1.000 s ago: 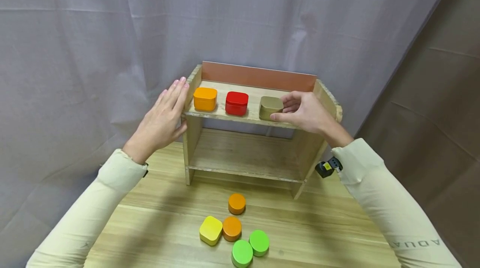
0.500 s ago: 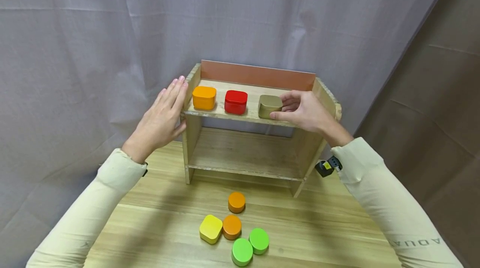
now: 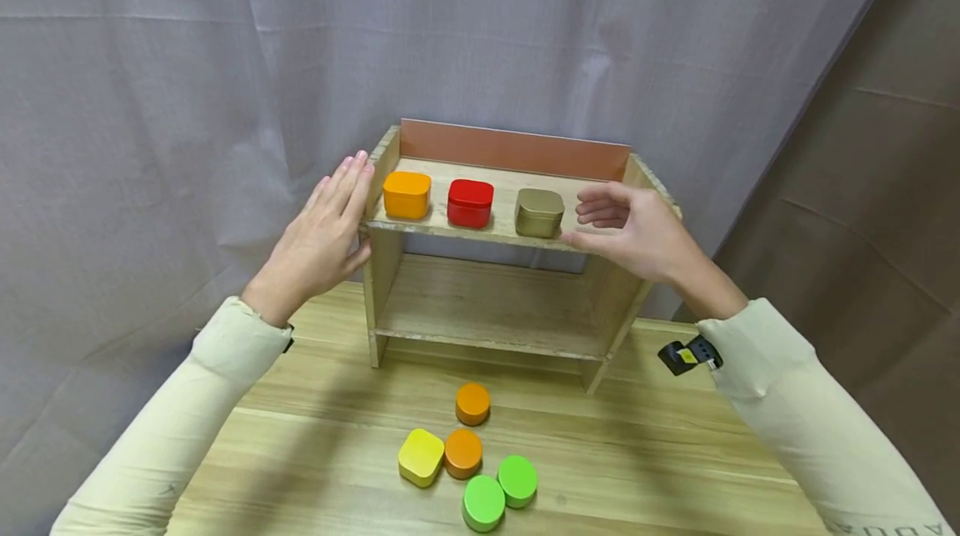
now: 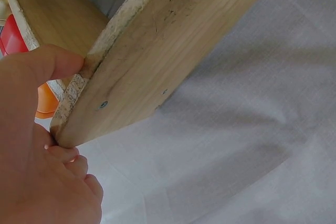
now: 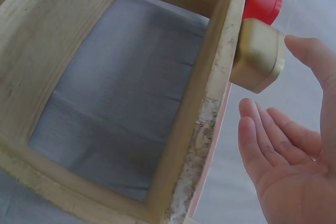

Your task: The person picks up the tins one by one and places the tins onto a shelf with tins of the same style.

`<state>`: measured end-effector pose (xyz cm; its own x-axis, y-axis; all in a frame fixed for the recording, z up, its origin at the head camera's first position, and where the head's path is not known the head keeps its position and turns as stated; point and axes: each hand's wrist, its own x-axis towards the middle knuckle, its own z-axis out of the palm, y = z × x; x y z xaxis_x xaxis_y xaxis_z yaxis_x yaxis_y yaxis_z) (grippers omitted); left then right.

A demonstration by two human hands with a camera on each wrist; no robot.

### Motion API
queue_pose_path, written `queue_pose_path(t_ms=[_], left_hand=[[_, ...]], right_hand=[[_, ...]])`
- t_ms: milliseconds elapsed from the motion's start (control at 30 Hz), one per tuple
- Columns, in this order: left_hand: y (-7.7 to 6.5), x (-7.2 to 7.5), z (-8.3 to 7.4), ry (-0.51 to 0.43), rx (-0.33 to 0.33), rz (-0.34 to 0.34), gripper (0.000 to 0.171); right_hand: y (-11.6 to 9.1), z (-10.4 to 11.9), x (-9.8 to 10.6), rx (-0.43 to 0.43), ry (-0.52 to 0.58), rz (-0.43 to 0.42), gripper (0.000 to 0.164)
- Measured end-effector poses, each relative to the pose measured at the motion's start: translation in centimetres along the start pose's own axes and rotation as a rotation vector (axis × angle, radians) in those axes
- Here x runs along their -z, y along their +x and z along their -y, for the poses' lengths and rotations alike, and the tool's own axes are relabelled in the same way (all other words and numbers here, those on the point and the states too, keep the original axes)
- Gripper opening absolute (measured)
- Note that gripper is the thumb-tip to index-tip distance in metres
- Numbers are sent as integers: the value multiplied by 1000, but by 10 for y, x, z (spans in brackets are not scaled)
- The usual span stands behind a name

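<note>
Three rounded-square tins stand in a row on the upper board of a small wooden shelf (image 3: 487, 344): an orange tin (image 3: 407, 196), a red tin (image 3: 470, 204) and an olive-gold tin (image 3: 538, 213). Just right of the olive-gold tin, my right hand (image 3: 637, 232) is spread with nothing in its grasp. The right wrist view shows a gap between its fingertips and the gold tin (image 5: 260, 56). My left hand (image 3: 318, 227) rests against the shelf's left side panel, fingers straight; its thumb (image 4: 58, 61) lies at the panel's front edge in the left wrist view.
On the wooden table (image 3: 315, 436) before the shelf lie a yellow rounded-square tin (image 3: 422, 457), two round orange tins (image 3: 472, 404) and two round green tins (image 3: 483, 504). A grey curtain (image 3: 487, 27) hangs behind. The shelf's lower board holds nothing.
My right hand has let go of the olive-gold tin and moved slightly to the right, its fingers opening. The tin stays on the upper board. My left hand keeps its place.
</note>
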<state>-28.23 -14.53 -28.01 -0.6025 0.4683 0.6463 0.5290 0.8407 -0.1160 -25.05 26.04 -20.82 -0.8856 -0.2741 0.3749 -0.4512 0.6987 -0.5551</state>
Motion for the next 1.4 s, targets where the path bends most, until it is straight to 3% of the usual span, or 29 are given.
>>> queue_pose_path(t_ms=[233, 633, 1400], left_hand=[[-1, 0, 1, -1, -2, -2, 99], [-1, -2, 3, 1, -6, -15, 99], [-2, -1, 4, -1, -9, -23, 98]], right_hand=[[-19, 9, -2, 66, -43, 48, 55], [-40, 13, -27, 149, -62, 144, 51], [-64, 7, -104, 230, -68, 367, 58]])
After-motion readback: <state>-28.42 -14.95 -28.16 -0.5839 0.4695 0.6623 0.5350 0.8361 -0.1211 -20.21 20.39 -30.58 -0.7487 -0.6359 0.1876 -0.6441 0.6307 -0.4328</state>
